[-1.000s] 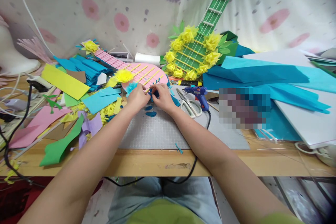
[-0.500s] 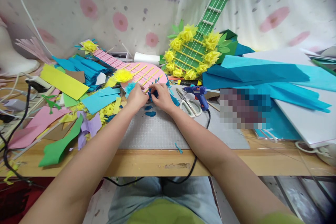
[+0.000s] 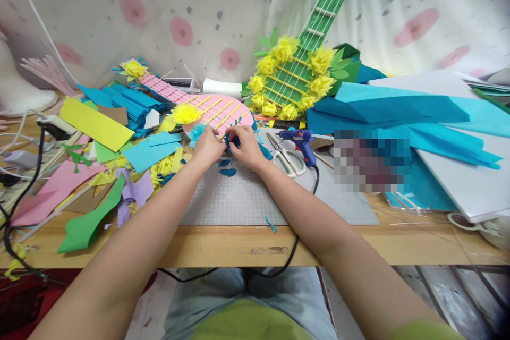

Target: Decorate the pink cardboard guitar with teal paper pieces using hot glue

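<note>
A pink paper guitar [image 3: 233, 104] with yellow strips across its body lies at the back of the grey cutting mat [image 3: 235, 204]. My left hand [image 3: 209, 145] is closed at its near edge, beside a light blue paper flower [image 3: 196, 133]. My right hand [image 3: 244, 144] bends over the same edge, its fingers curled round a piece of dark blue crepe paper [image 3: 228, 141]. The left fingertips meet this paper too, though what they pinch is mostly hidden. Dark blue paper petals [image 3: 227, 172] lie on the mat just below the hands. A yellow paper flower [image 3: 186, 113] sits on the guitar body.
Scissors [image 3: 287, 158] and a blue glue gun [image 3: 300, 143] with a black cable lie right of my hands. Behind leans a green paper guitar [image 3: 283, 82] with yellow flowers. Paper scraps [image 3: 153, 151] cover the left; blue crepe sheets [image 3: 398, 111] cover the right. One patch is pixelated.
The camera view shifts very slightly. Both hands stay at the guitar's near edge in almost the same pose.
</note>
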`<state>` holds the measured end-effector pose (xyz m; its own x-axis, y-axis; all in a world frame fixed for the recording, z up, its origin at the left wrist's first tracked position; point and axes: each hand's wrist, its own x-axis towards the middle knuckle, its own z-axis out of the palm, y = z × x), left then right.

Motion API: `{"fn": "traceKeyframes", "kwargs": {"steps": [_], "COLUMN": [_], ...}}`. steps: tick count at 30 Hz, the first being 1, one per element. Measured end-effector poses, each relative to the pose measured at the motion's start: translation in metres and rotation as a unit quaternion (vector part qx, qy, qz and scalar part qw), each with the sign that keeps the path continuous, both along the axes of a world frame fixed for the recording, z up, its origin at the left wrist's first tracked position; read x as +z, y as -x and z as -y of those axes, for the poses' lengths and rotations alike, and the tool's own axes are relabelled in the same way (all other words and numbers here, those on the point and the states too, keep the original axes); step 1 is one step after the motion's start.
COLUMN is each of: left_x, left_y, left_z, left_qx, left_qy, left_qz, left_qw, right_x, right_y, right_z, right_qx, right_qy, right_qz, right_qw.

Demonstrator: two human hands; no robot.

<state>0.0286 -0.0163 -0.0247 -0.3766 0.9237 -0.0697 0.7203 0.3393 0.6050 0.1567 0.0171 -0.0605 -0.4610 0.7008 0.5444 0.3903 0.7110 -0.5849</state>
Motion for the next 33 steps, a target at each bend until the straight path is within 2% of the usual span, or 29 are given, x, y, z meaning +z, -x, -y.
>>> {"fn": "traceKeyframes", "kwargs": {"steps": [11,19,23,33], "left_x": [0.0,0.014,0.02,0.024], "left_y": [-0.001,-0.012,-0.012,-0.013], "left_z": [0.0,0.005,0.007,0.013], "left_qx": [0.013,0.051,0.049,0.054], "left_qy": [-0.001,0.032,0.045,0.042], "left_qz": [0.055,0.185,0.199,0.203], "left_qw": [0.998,0.981,0.978,0.977], "right_x": [0.002,0.002,0.002,0.002], "right_y": [-0.002,-0.006,-0.007,-0.008], "right_z": [0.001,0.001,0.001,-0.002], "right_qx": [0.001,-0.046,-0.059,-0.08], "right_qy": [-0.008,-0.01,-0.003,0.011], "right_qz": [-0.03,-0.056,-0.054,-0.053], "right_qw": [1.0,0.997,0.997,0.995]}}
